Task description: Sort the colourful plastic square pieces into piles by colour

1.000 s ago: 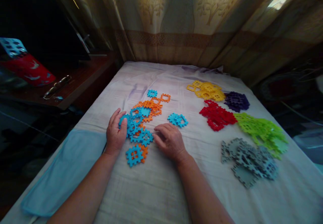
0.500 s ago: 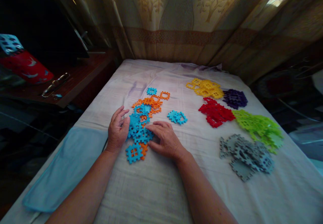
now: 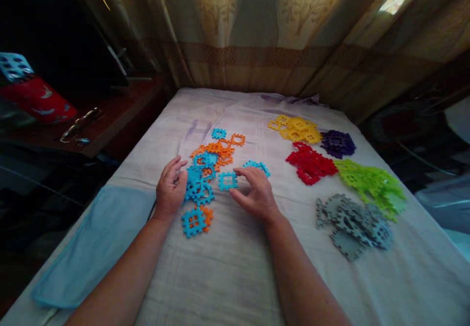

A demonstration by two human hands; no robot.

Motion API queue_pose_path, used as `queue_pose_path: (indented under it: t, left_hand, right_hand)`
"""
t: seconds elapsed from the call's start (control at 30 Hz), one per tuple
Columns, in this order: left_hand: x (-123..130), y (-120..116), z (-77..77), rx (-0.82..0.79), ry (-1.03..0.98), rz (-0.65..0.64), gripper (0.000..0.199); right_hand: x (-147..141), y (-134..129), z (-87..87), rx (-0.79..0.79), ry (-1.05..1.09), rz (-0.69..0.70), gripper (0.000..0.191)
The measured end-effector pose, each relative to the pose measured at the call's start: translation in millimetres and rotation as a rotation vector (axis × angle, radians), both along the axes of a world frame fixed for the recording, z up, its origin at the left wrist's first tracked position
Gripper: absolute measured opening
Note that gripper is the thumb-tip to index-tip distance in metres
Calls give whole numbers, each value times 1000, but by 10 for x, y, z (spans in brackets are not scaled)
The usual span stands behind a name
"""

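Closest in, a lone blue tile point(image 3: 193, 221) with an orange one tucked under its edge sits just below the left hand point(image 3: 169, 192), between the two wrists. That left hand lies flat on the sheet, fingers loosely spread and gripping nothing, its fingertips against the near edge of the mixed blue-and-orange heap point(image 3: 205, 169). Now the right hand point(image 3: 257, 195): fingers curled, tips on a single blue square tile point(image 3: 227, 180), which lies just to the left of its fingertips, flat on the bed, in the gap between both hands. Whether it is pinched or only being pushed, I cannot tell. The right hand is plainly the nearer one. Just beyond its knuckles, a small cluster of blue tiles point(image 3: 257, 166). Further out to its right: grey pile point(image 3: 352, 223), green point(image 3: 370, 184), red point(image 3: 310, 163), then purple point(image 3: 338, 143) and yellow point(image 3: 295, 128).
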State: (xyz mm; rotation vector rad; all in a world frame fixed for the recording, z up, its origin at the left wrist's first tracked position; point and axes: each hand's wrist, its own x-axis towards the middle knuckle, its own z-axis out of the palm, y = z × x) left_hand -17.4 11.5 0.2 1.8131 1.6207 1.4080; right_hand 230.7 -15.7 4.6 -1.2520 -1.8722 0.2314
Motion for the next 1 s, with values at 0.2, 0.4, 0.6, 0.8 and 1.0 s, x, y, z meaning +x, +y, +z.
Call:
queue_pose_path:
  t: [0.2,0.4,0.6,0.8,1.0]
  left_hand:
    - [4,0,0,4,5,-58,34]
    - [7,-9,-14,18,-3,-151,38]
    - [-18,44,-78,-52,-248,-37,39]
    - [-9,111,-117,-139,-552,9,45]
    - [-1,108,-97,-154,-575,6,46]
  right_hand:
    - [238,75,-117,45,23,-393,33]
    - [340,113,-171,27,3,-565,36]
    - [-203,-52,79,14,-32,24,18]
    - [-548,-218,118,-98,-161,369,43]
    - [-561,-271,43,-222,-309,439,68]
